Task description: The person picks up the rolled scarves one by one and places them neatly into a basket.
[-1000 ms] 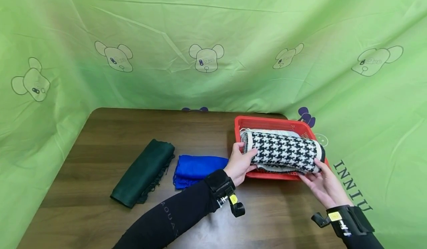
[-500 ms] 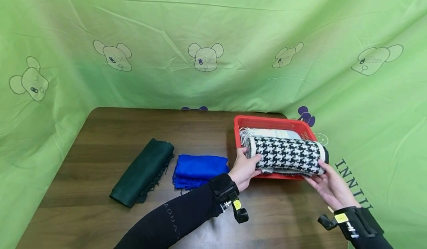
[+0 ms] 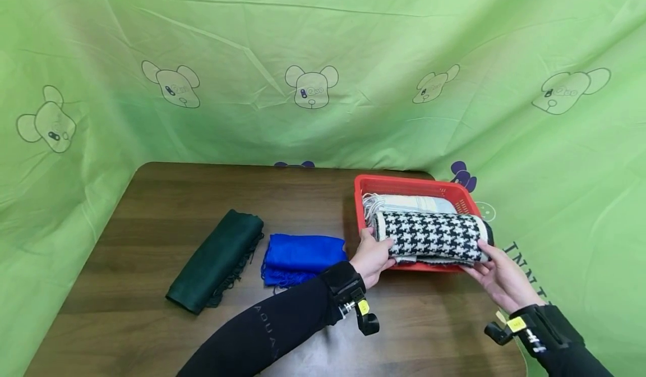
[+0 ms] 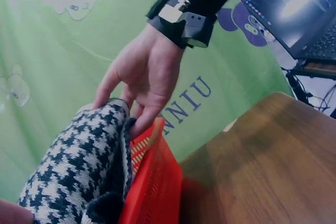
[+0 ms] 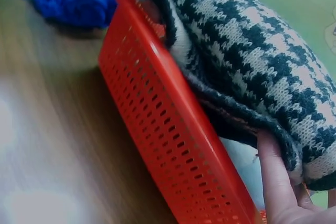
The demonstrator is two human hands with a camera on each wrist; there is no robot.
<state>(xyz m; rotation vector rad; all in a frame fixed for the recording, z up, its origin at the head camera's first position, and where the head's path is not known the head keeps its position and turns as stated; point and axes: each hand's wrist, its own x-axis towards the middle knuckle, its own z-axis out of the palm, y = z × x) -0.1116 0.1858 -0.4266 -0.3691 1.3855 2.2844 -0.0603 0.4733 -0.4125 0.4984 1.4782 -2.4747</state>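
A folded black-and-white houndstooth knit scarf [image 3: 434, 234] lies over the front part of a red plastic basket [image 3: 398, 185]. My left hand [image 3: 372, 260] grips its left end, thumb on top. At its right end my right hand [image 3: 507, 280] pinches it, thumb above and fingers beneath. The right wrist view shows the scarf's lower layers hanging just inside the basket's front rim, fingers [image 5: 275, 174] under the edge. Behind the houndstooth scarf, a pale folded scarf [image 3: 416, 203] with white fringe lies in the basket, partly covered.
A dark green folded scarf [image 3: 217, 262] and a blue fringed one [image 3: 305, 256] lie on the wooden table [image 3: 126, 287], left of the basket. A green printed curtain [image 3: 313, 29] surrounds the table. In the left wrist view, a laptop [image 4: 294, 9] stands beyond the table.
Both hands have brought the houndstooth scarf toward the basket's front, with a slight shift right and partly back. More of the pale scarf now shows behind it. The green and blue scarves have stayed put.
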